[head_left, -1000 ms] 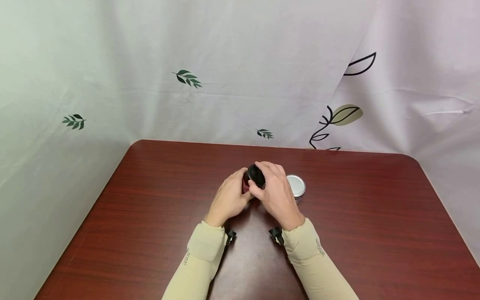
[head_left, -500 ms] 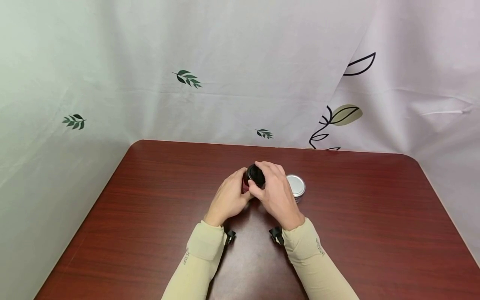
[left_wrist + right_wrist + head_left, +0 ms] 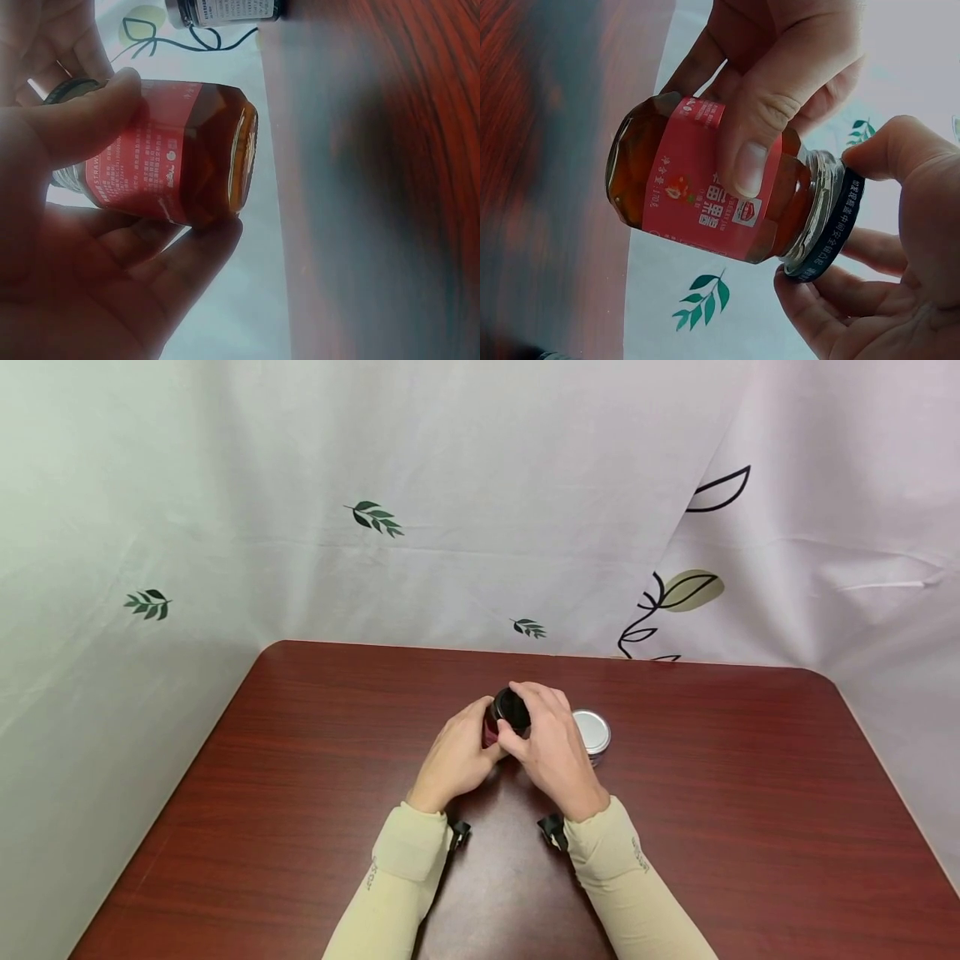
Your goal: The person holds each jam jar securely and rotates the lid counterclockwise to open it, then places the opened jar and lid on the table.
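centre frame, no shift from a second ago: left hand (image 3: 454, 755) grips jar (image 3: 690, 214) with curled fingers, right hand (image 3: 553, 748) pinches lid (image 3: 828, 238), still on; tightness unclear.

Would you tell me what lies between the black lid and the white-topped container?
The right hand, holding the black lid, lies there in the head view.

Pale glare on the tabletop (image 3: 517, 902), hazy left wrist view with shadowed fingers (image 3: 196, 262).
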`<act>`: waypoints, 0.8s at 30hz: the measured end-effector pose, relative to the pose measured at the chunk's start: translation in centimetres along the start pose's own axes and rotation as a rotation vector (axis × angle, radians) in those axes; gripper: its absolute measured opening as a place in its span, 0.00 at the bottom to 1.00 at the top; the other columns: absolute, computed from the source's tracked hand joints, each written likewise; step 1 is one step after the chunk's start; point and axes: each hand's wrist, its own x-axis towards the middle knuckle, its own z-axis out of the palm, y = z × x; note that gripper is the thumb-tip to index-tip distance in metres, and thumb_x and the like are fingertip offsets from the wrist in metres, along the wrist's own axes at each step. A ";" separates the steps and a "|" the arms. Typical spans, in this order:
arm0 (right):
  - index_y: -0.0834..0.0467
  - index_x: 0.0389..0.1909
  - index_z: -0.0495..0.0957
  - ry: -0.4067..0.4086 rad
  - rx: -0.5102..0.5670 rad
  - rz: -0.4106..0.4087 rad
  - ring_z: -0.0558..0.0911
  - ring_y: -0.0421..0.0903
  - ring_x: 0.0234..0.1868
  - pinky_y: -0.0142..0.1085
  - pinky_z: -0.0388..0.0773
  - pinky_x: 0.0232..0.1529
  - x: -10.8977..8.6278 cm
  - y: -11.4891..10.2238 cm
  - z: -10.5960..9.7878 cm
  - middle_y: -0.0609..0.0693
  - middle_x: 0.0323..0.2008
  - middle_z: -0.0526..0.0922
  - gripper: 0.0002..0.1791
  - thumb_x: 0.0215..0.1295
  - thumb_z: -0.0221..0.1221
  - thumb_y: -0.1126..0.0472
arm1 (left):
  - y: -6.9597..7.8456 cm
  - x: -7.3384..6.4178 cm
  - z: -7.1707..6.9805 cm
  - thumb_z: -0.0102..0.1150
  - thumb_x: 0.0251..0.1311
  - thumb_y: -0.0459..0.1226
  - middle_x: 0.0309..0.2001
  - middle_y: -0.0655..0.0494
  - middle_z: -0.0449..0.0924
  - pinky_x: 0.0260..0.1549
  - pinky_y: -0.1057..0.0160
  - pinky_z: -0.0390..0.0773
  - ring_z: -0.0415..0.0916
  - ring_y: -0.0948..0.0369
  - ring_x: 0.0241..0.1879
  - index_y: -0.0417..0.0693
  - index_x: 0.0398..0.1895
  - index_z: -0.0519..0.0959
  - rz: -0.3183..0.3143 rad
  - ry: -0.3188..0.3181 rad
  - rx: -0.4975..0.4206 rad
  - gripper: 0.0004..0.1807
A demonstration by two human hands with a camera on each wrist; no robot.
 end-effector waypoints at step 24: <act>0.62 0.62 0.75 0.014 0.040 0.013 0.73 0.57 0.57 0.48 0.73 0.56 0.1 0.2 -0.2 0.60 0.57 0.77 0.29 0.57 0.63 0.63 | -0.5 0.0 -0.3 0.69 0.61 0.47 0.43 0.55 0.81 0.43 0.57 0.77 0.77 0.58 0.40 0.44 0.56 0.76 -0.014 -0.008 -0.028 0.24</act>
